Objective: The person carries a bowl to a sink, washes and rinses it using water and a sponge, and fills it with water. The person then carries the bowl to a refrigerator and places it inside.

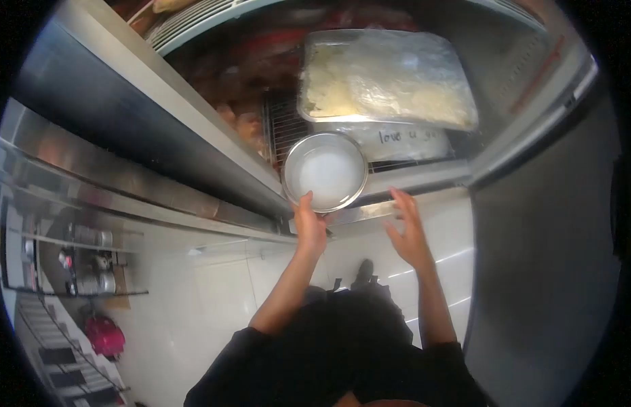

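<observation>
My left hand (311,224) grips the near rim of a round metal bowl (326,171), thumb on the rim and the other fingers hidden beneath. Something whitish shows inside the bowl. It is held at the front edge of an open fridge or freezer compartment. To the right of the bowl, my right hand (408,230) is raised with its fingers apart and nothing in it. Behind the bowl lies a clear-wrapped tray (390,80) with pale yellowish contents, above a white package (407,141) with handwriting on it.
A wire shelf (285,129) runs under the packages, with reddish bagged items (247,125) at its left. An open grey door (539,244) stands at the right. Steel surfaces flank the left. A pink object (105,336) sits on the floor at lower left.
</observation>
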Motion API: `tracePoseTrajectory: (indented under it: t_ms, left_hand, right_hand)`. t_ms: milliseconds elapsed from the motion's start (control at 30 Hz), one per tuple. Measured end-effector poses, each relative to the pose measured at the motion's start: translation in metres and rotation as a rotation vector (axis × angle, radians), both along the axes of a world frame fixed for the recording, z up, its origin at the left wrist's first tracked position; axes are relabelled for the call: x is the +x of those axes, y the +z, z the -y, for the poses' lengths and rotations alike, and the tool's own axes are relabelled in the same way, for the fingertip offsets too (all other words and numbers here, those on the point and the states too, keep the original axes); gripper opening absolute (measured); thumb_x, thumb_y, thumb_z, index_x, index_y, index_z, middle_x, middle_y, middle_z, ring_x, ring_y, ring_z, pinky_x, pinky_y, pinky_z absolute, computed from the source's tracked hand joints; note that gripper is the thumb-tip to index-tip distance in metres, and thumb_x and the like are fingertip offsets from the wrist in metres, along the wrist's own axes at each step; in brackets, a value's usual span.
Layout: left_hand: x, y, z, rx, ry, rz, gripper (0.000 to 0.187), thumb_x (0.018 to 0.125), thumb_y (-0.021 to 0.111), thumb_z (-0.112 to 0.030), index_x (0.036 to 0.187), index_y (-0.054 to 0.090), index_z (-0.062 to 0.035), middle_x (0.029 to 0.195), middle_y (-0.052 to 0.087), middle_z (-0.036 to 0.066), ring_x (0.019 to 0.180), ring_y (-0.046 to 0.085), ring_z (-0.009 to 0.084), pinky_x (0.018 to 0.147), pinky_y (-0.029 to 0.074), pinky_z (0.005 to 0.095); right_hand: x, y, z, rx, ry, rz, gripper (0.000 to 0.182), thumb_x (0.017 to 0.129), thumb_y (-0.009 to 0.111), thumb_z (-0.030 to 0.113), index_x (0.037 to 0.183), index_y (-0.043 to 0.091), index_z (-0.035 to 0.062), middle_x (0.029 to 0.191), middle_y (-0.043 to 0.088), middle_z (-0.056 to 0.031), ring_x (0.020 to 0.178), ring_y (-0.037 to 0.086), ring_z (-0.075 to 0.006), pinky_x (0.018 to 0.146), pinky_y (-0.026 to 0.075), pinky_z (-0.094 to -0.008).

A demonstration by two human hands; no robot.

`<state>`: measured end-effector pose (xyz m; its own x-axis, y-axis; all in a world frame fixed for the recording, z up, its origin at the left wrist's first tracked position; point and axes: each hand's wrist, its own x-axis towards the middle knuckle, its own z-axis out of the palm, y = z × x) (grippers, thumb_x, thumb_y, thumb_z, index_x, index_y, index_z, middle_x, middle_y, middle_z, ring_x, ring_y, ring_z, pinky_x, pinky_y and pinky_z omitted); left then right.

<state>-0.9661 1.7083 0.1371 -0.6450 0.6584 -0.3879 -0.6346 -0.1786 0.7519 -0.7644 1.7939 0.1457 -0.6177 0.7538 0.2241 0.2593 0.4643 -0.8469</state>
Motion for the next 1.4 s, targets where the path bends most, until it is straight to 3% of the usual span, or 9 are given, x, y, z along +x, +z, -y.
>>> tracePoseTrajectory:
  t_ms: [100,233,367,500,533,833,1067,1133,1400]
  left_hand:
    - [0.001,-0.014,-0.010,0.081,0.048,-0.011,0.055,0.090,0.046,-0.027,0.137,0.021,-0.0119,0.131,0.040,0.015,0.115,0.050,0.0308,0.085,0.050,0.0464]
    - [0.012,-0.002,-0.019,0.013,0.147,-0.018,0.052,0.091,0.044,-0.028,0.136,0.025,-0.0088,0.129,0.042,0.014,0.113,0.051,0.0285,0.084,0.048,0.0446]
    - [0.019,0.006,-0.023,-0.061,0.215,-0.017,0.049,0.092,0.043,-0.028,0.133,0.031,-0.0043,0.128,0.045,0.015,0.116,0.050,0.0288,0.092,0.045,0.0476]
    - [0.020,0.008,-0.022,-0.008,0.164,-0.060,0.050,0.092,0.044,-0.029,0.134,0.030,-0.0052,0.128,0.045,0.014,0.116,0.050,0.0278,0.091,0.045,0.0463]
    - [0.020,0.008,-0.025,-0.008,0.167,-0.070,0.050,0.093,0.044,-0.030,0.134,0.029,-0.0058,0.128,0.045,0.014,0.117,0.050,0.0278,0.091,0.046,0.0462]
    - [0.034,0.036,-0.017,-0.043,0.097,-0.173,0.055,0.097,0.036,-0.045,0.138,0.024,-0.0098,0.137,0.036,0.014,0.122,0.046,0.0278,0.094,0.045,0.0487]
    - [0.022,0.006,-0.005,0.029,0.076,-0.433,0.069,0.095,0.020,-0.060,0.143,0.020,-0.0102,0.139,0.036,0.014,0.129,0.036,0.0261,0.105,0.029,0.0466]
    - [0.009,0.021,-0.004,0.081,0.060,-0.485,0.069,0.095,0.018,-0.060,0.143,0.021,-0.0103,0.137,0.039,0.014,0.128,0.036,0.0252,0.106,0.027,0.0441]
    - [-0.005,0.012,-0.003,0.069,-0.065,-0.482,0.059,0.098,0.023,-0.052,0.136,0.033,-0.0071,0.121,0.049,0.012,0.112,0.049,0.0208,0.095,0.039,0.0379]
  right_hand:
    - [-0.051,0.000,-0.028,-0.206,0.193,-0.149,0.066,0.076,0.063,-0.001,0.136,0.042,0.0153,0.136,0.041,-0.0179,0.128,0.037,-0.0369,0.105,0.032,-0.0429]
    - [-0.079,-0.009,-0.059,0.012,0.328,-0.107,0.055,0.076,0.064,-0.001,0.128,0.048,0.0094,0.131,0.045,-0.0156,0.119,0.046,-0.0314,0.096,0.043,-0.0372]
    - [-0.078,-0.015,-0.071,-0.019,0.373,-0.076,0.046,0.072,0.070,0.004,0.114,0.053,0.0089,0.128,0.050,-0.0149,0.126,0.041,-0.0378,0.103,0.034,-0.0416]
    - [-0.078,0.007,-0.085,-0.123,0.459,-0.084,0.040,0.069,0.073,0.005,0.105,0.056,0.0070,0.119,0.054,-0.0161,0.115,0.050,-0.0335,0.099,0.038,-0.0383]
    - [-0.079,0.001,-0.085,-0.058,0.427,-0.129,0.036,0.069,0.072,0.006,0.100,0.055,0.0050,0.101,0.060,-0.0101,0.105,0.054,-0.0283,0.105,0.033,-0.0408]
    - [-0.067,0.015,-0.089,-0.091,0.413,-0.123,0.035,0.065,0.073,0.004,0.096,0.055,0.0041,0.101,0.057,-0.0157,0.100,0.053,-0.0335,0.092,0.040,-0.0378]
    - [-0.034,0.025,-0.095,-0.036,0.371,-0.106,0.030,0.064,0.068,0.000,0.091,0.056,0.0038,0.089,0.053,-0.0108,0.091,0.057,-0.0265,0.082,0.044,-0.0330]
    - [-0.021,0.034,-0.093,-0.102,0.341,-0.102,0.030,0.065,0.068,-0.001,0.091,0.056,0.0034,0.088,0.054,-0.0102,0.090,0.058,-0.0250,0.090,0.043,-0.0345]
    - [0.028,0.065,-0.108,-0.110,0.270,-0.090,0.031,0.062,0.069,-0.005,0.088,0.055,0.0026,0.089,0.055,-0.0061,0.089,0.058,-0.0151,0.091,0.045,-0.0322]
